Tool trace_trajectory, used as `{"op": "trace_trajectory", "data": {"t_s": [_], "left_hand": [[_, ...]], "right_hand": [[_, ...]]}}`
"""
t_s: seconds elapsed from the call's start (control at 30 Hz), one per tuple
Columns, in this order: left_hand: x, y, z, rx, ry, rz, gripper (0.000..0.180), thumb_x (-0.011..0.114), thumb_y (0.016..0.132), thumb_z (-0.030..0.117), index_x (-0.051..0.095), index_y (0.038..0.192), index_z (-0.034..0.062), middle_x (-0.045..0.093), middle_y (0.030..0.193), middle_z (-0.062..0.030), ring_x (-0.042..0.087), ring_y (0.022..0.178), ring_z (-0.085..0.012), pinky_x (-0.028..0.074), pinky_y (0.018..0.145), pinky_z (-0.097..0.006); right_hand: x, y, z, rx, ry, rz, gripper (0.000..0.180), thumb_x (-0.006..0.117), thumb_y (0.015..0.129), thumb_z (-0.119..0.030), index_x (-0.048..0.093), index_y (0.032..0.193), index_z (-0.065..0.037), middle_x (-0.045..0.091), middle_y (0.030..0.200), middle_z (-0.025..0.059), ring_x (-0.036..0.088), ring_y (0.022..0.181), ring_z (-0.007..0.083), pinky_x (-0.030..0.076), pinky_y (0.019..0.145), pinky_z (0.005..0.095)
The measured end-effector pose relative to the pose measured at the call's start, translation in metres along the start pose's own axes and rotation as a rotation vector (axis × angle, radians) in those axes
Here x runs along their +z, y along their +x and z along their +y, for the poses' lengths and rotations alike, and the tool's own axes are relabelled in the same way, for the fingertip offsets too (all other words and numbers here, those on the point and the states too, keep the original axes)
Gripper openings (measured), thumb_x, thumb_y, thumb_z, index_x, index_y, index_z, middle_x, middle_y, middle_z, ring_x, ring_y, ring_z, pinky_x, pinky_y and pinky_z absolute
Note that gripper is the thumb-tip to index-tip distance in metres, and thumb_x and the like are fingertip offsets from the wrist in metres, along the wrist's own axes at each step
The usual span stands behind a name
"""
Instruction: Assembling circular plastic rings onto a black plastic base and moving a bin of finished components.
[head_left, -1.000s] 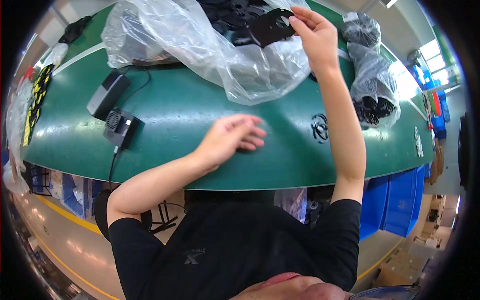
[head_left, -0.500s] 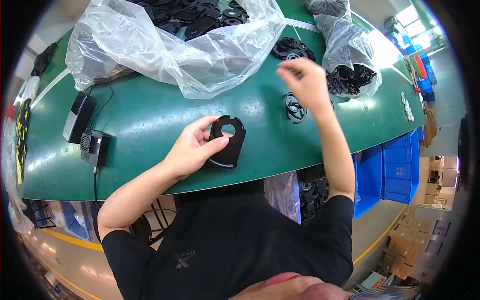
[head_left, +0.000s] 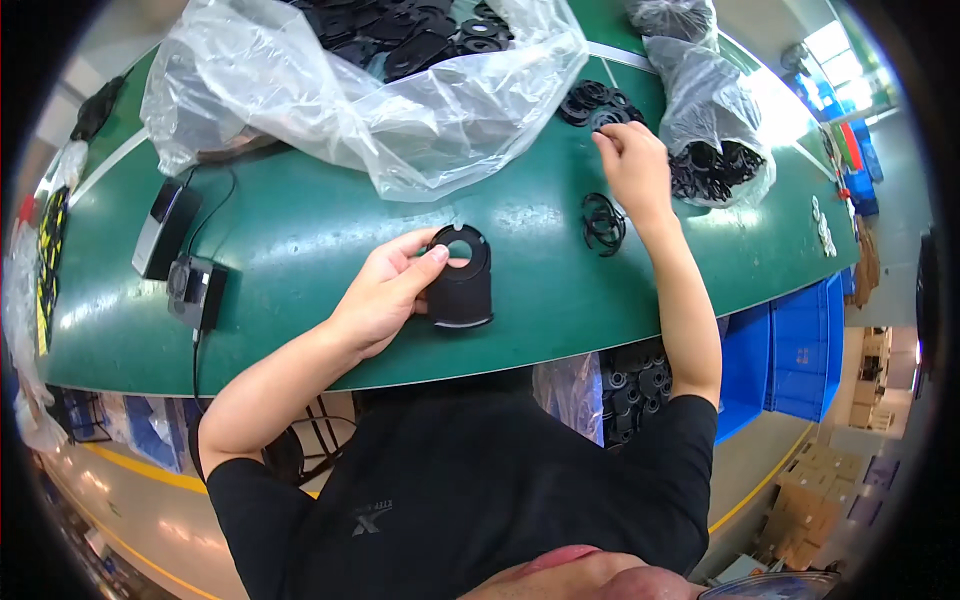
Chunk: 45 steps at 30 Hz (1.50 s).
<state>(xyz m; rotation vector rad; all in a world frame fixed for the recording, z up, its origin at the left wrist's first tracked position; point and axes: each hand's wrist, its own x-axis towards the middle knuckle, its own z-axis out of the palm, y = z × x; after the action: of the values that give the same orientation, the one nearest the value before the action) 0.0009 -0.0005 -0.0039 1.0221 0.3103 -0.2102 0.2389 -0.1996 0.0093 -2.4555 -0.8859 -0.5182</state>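
Observation:
A flat black plastic plate with a round hole [head_left: 462, 281] lies on the green table [head_left: 300, 240]. My left hand [head_left: 385, 290] grips its left edge with thumb and fingers. Farther right, my right hand [head_left: 632, 165] reaches into a small heap of black rubber rings [head_left: 592, 102], fingers pinched among them; what it holds is hidden. A few loose black rings [head_left: 603, 223] lie just below that hand.
A large clear plastic bag [head_left: 360, 95] full of black plates lies at the back. A second bag of black rings [head_left: 712, 130] sits at the right. Two small black devices with a cable [head_left: 180, 260] lie at the left. Blue bins [head_left: 790, 350] stand beneath the table.
The right hand brought a black plate down from the bag; the left hand took it onto the table. The right hand then moved right and farther back, to the ring heap.

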Motion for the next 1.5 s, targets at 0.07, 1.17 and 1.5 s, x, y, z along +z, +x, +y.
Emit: {"op": "trace_trajectory", "data": {"t_s": [0.07,1.17,1.5], "left_hand": [[0.004,0.0,0.001,0.026,0.022,0.026,0.035,0.046,0.094,0.023,0.044,0.123,0.0032,0.059,0.109,-0.0106,0.06,0.091,-0.0141,0.051,0.073,-0.028],[0.011,-0.005,-0.001,0.007,-0.054,-0.042,0.042,0.053,0.09,0.018,0.043,0.128,0.0038,0.061,0.108,-0.0074,0.06,0.089,-0.0118,0.052,0.072,-0.026],[0.008,0.001,-0.003,-0.023,0.014,-0.052,0.04,0.051,0.091,0.016,0.042,0.128,0.0016,0.06,0.109,-0.0084,0.061,0.092,-0.0147,0.053,0.077,-0.031]], "right_hand": [[-0.021,-0.012,-0.029,-0.022,0.287,-0.062,0.009,0.065,0.077,-0.01,0.063,0.082,-0.002,0.056,0.072,0.0105,0.055,0.061,0.0256,0.044,0.056,0.0329],[-0.05,-0.078,-0.024,0.126,0.311,-0.049,0.015,0.069,0.073,-0.009,0.066,0.085,0.0,0.061,0.073,0.0089,0.055,0.055,0.0147,0.045,0.053,0.0256],[-0.041,-0.081,-0.002,0.143,0.173,-0.171,0.012,0.068,0.073,-0.008,0.066,0.083,0.0,0.058,0.074,0.0091,0.051,0.054,0.0169,0.043,0.054,0.0287]]}}
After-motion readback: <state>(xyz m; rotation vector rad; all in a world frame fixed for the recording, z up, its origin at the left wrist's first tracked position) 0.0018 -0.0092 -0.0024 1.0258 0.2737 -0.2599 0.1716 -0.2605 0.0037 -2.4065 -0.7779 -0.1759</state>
